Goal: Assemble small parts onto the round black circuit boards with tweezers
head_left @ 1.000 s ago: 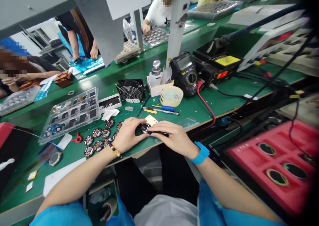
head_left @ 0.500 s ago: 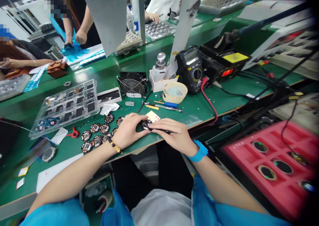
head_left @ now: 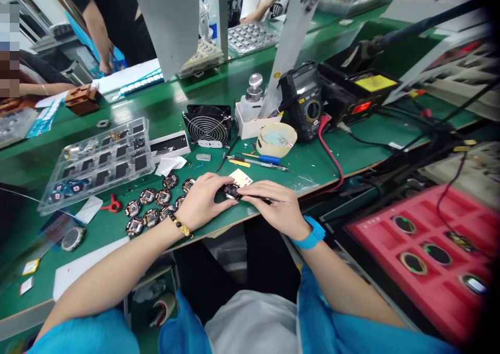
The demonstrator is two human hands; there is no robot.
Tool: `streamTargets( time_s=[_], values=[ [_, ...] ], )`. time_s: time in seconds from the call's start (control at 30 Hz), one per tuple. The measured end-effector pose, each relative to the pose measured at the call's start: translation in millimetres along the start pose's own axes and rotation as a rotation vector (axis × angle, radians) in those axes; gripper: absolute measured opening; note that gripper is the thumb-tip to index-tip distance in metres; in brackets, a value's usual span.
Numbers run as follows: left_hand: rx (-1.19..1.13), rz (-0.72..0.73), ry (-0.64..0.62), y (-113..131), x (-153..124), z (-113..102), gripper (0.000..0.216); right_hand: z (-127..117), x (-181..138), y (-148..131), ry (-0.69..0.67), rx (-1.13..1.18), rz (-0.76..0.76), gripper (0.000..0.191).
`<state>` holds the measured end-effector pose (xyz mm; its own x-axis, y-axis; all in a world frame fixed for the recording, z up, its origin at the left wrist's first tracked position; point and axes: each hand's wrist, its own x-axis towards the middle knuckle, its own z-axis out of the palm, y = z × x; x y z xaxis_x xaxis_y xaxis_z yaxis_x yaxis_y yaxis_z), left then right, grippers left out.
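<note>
My left hand [head_left: 201,200] is closed, thumb and fingertips pinching a small round electronic module [head_left: 231,191] at the bench's front edge. In my right hand [head_left: 273,208] is a pair of slim dark tweezers [head_left: 269,200]; their back end sticks out past the fingers, and their tips, hidden by the fingers, are at the module. Just behind the module lies a pale yellow sticker sheet [head_left: 241,177] with small red marks. Several similar round modules [head_left: 150,217] rest on the green bench left of my left hand.
A clear compartment tray [head_left: 101,161] stands at the left, with a red clip [head_left: 112,203] in front. Behind my hands are a fan [head_left: 208,126], a round tub [head_left: 276,139], a blue-handled tool [head_left: 269,159] and a multimeter [head_left: 304,104]. A red foam tray [head_left: 422,239] sits at the right.
Both hands stay at the module; the right one has shifted slightly and more of the tweezers shows. The view has tilted a little. Across the bench, a co-worker's hand has risen from a tray.
</note>
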<state>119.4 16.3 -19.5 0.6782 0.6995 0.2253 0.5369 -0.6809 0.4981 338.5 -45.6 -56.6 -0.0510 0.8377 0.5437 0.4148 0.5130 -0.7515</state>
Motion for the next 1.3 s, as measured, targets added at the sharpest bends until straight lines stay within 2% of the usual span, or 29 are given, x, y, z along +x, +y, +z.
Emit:
streamTargets(
  time_s=[0.27, 0.47, 0.67, 1.3],
  values=[
    [0.004, 0.012, 0.01, -0.8, 0.0, 1.0, 0.045, 1.4, 0.7, -1.2, 0.074, -0.021, 0.018, 0.018],
    [0.003, 0.014, 0.006, -0.7, 0.2, 0.4, 0.044, -3.4, 2.1, -6.1, -0.028, -0.052, 0.056, 0.013],
    [0.005, 0.031, 0.02, -1.7, 0.1, 1.4, 0.044, -2.5, 2.4, -6.6, -0.051, -0.082, 0.076, 0.014],
    [0.007, 0.032, 0.011, -1.2, 1.1, 0.9, 0.043, 0.2, -0.8, 0.3, -0.055, -0.09, -0.063, 0.021]
  ],
)
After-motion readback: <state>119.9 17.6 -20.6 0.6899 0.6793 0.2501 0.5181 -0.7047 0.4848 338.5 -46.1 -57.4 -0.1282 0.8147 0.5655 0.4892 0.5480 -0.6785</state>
